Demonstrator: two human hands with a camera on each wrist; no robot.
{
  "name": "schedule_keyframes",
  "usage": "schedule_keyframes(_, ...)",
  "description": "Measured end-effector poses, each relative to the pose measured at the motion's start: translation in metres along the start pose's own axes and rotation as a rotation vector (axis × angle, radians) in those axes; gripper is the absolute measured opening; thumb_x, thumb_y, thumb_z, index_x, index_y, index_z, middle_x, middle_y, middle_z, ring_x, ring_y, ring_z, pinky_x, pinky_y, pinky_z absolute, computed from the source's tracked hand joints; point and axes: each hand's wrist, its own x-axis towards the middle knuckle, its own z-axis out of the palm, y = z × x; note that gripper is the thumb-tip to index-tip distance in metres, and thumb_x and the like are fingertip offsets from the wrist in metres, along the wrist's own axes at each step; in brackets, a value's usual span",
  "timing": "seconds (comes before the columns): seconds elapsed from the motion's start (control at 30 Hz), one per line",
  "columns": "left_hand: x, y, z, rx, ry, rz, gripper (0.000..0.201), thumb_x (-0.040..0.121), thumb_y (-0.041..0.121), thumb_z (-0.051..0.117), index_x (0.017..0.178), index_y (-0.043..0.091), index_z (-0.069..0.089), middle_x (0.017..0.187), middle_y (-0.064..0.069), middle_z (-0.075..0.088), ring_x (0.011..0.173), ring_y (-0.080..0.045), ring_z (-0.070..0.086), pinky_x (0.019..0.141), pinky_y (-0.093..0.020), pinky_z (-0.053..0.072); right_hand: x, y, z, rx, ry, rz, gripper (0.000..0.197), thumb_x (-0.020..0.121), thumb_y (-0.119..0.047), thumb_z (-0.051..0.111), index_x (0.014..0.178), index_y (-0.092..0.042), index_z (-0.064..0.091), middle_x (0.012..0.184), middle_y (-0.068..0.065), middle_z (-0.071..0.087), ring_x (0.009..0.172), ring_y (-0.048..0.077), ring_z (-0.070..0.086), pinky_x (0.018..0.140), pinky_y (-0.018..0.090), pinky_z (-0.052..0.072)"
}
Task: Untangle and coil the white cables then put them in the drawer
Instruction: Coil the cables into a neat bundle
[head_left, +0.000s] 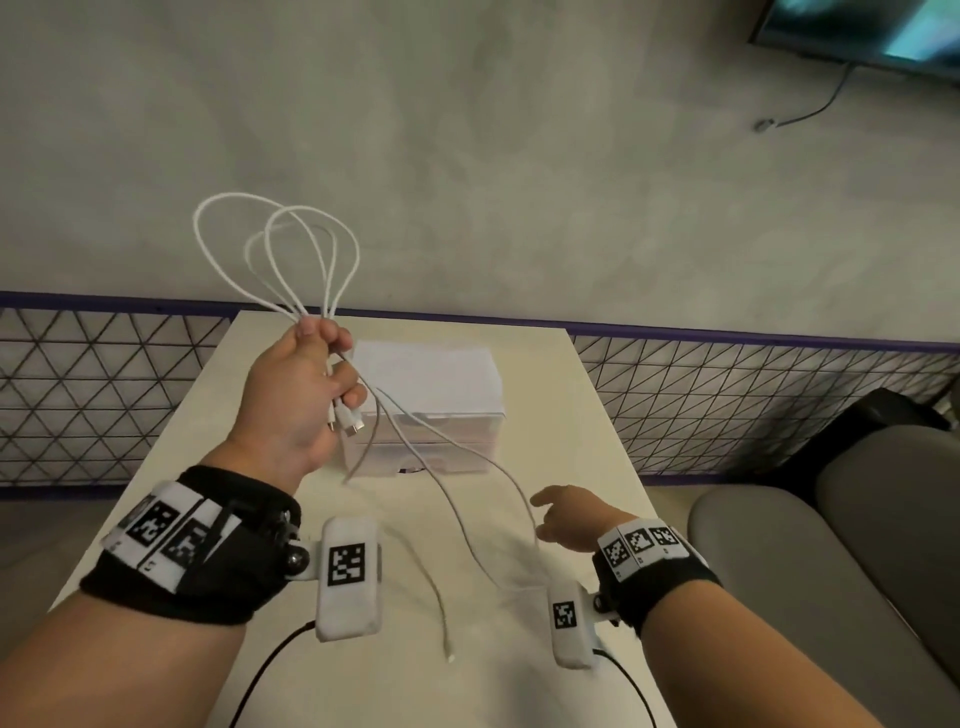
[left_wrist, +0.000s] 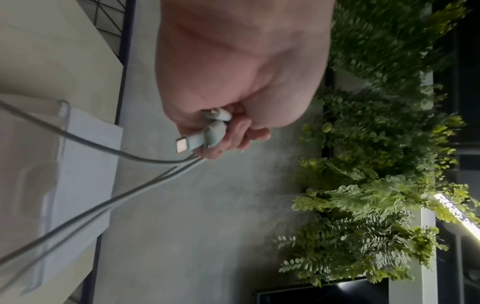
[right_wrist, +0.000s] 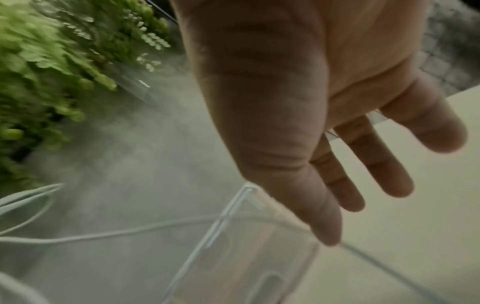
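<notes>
My left hand (head_left: 311, 374) is raised above the table and grips a bunch of white cables (head_left: 291, 249), whose loops stand up above the fist. Two plugs (left_wrist: 205, 133) stick out below the curled fingers. Loose strands (head_left: 467, 499) hang from the fist down onto the table, one ending in a small plug (head_left: 451, 659) near the front. My right hand (head_left: 563, 519) hovers low over the table with straight, spread fingers (right_wrist: 374, 160), holding nothing, close to one hanging strand (right_wrist: 130, 232). A clear plastic drawer unit (head_left: 441, 410) stands behind the hands, its drawers closed.
The cream table (head_left: 582, 415) ends at a purple-edged mesh railing (head_left: 753, 384). Grey seats (head_left: 831, 545) stand to the right. A screen (head_left: 872, 31) hangs at the top right. Green plants (left_wrist: 376, 185) fill the wall in the wrist views.
</notes>
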Motion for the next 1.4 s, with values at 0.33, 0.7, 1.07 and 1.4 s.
schedule_keyframes(0.33, -0.033, -0.037, 0.025, 0.246, -0.239, -0.194, 0.032, 0.102, 0.023, 0.033, 0.078, 0.015, 0.052, 0.084, -0.003, 0.049, 0.043, -0.009, 0.030, 0.044, -0.024, 0.034, -0.055, -0.120, -0.053, 1.222, 0.087, -0.504, 0.037, 0.090, -0.040, 0.053, 0.123, -0.022, 0.053, 0.118, 0.010, 0.064, 0.109, 0.025, 0.062, 0.097, 0.037, 0.045)
schedule_keyframes(0.7, -0.027, -0.015, -0.010, 0.723, -0.181, -0.187, 0.033, 0.102, 0.023, 0.032, 0.081, 0.010, 0.054, 0.081, 0.000, 0.068, 0.048, -0.014, 0.032, 0.048, -0.028, 0.031, -0.033, -0.091, -0.053, 1.138, 0.160, -0.222, 0.058, 0.089, -0.001, 0.053, 0.142, -0.009, 0.032, 0.106, 0.014, 0.063, 0.094, 0.027, 0.064, 0.086, 0.037, 0.050)
schedule_keyframes(1.07, -0.032, -0.003, -0.007, 1.081, -0.527, -0.368, 0.038, 0.100, 0.034, 0.034, 0.086, 0.015, 0.063, 0.066, 0.003, 0.042, 0.053, -0.012, 0.032, 0.049, -0.024, 0.030, -0.066, -0.119, -0.054, 0.195, 0.446, -0.730, 0.079, 0.080, -0.021, 0.067, 0.146, -0.033, 0.025, 0.153, -0.008, 0.030, 0.145, 0.017, 0.013, 0.119, 0.049, 0.009)
schedule_keyframes(1.4, -0.030, -0.001, -0.017, 0.948, -0.560, -0.289, 0.033, 0.101, 0.027, 0.034, 0.079, 0.015, 0.055, 0.065, 0.000, 0.056, 0.056, -0.012, 0.049, 0.054, -0.029, 0.039, -0.061, -0.123, -0.045, 0.112, 0.274, -0.806, 0.019, 0.097, -0.024, 0.047, 0.107, -0.011, 0.057, 0.069, -0.014, 0.054, 0.065, 0.003, 0.055, 0.076, 0.029, 0.048)
